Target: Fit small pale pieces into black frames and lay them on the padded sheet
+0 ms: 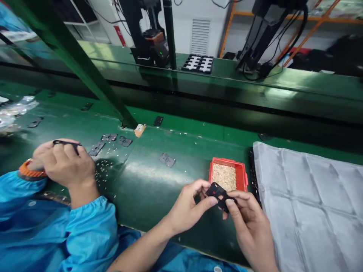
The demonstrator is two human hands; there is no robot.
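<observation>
Between my two hands is a flat black plastic part (219, 194) with cut-outs and a small red mark. My left hand (191, 206) pinches its left end between thumb and fingers. At the opposite end, my right hand (249, 223) grips it the same way. Just behind the part stands a red bin (242, 176) filled with small pale pieces (224, 175). A similar dark plastic part (167, 159) lies alone on the green table, left of the bin.
To the left, a co-worker's hands (68, 162) hold another black part. Several dark parts (109, 137) and scattered pale bits lie nearby. A grey padded sheet (309, 196) covers the right side. A green post (93, 83) slants across the left, and a black-and-white tray (197, 63) sits on the back ledge.
</observation>
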